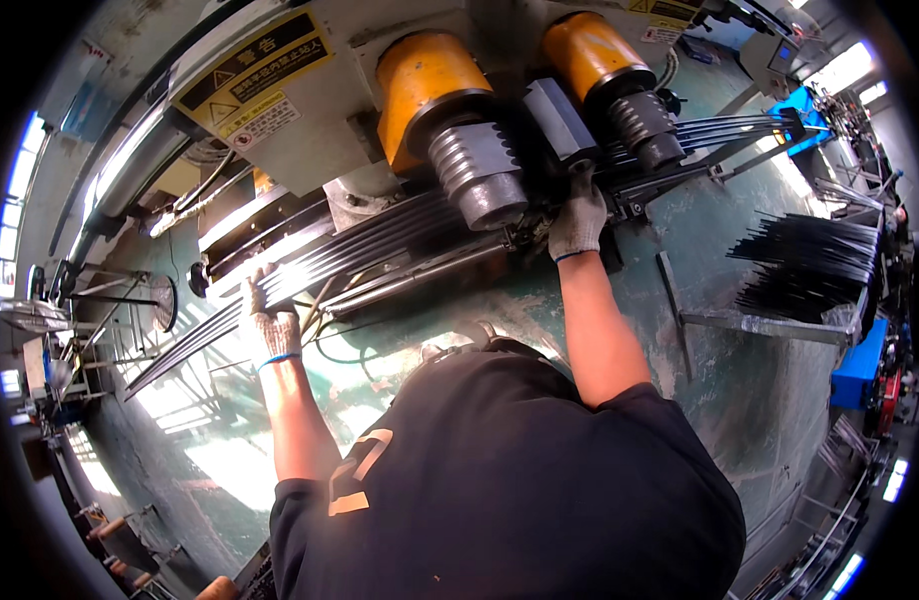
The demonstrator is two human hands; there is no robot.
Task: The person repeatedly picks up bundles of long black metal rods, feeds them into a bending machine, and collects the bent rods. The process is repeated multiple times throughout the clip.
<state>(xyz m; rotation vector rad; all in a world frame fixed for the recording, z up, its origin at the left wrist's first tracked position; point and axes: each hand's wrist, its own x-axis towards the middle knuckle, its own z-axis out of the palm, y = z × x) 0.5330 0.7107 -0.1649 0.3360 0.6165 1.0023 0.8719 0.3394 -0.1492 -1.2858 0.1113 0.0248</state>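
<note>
We stood in a metalworking factory. In front of us rose a big grey machine [310, 110] with two yellow housings [420, 85] driving grooved steel rollers [477, 170], and a yellow warning sign [250, 75] was fixed to its casing. Long thin metal rods [330, 260] ran in a band between the rollers. More dark rods [805, 265] lay heaped on a stand to the right. The floor [750, 380] was worn green concrete, and other racks and machines [860, 130] lined the bright hall beyond.
</note>
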